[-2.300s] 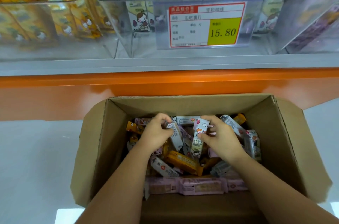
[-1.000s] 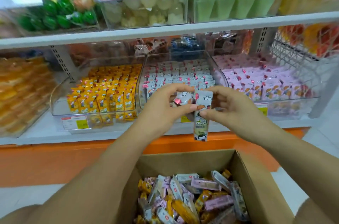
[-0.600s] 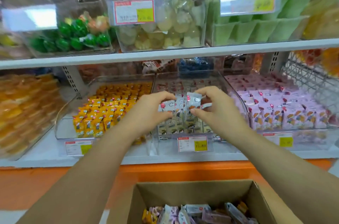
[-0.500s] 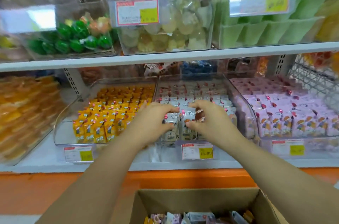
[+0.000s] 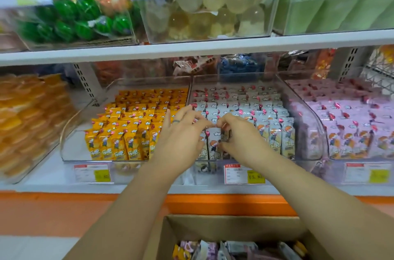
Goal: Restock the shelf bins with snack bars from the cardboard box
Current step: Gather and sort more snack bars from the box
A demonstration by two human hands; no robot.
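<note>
Both my hands reach into the front of the middle clear bin (image 5: pixel 302 102), which holds rows of upright white-blue snack bars. My left hand (image 5: pixel 183 134) and my right hand (image 5: pixel 241 134) meet over one white-blue snack bar (image 5: pixel 213 142) standing in the front row. The fingertips of both hands pinch its top edge. The open cardboard box (image 5: pixel 223 225) sits below at the bottom edge, with mixed loose bars (image 5: pixel 213 249) inside.
An orange-bar bin (image 5: pixel 72 132) stands to the left and a pink-bar bin (image 5: pixel 319 132) to the right. Price tags (image 5: pixel 244 173) hang on the bin fronts. An upper shelf (image 5: pixel 191 48) carries bins of jellies. An orange base panel (image 5: pixel 213 204) runs under the shelf.
Both hands carried white-blue bars from the box up to the middle bin and lowered them into the front row. The camera view rose from the box to the shelf.
</note>
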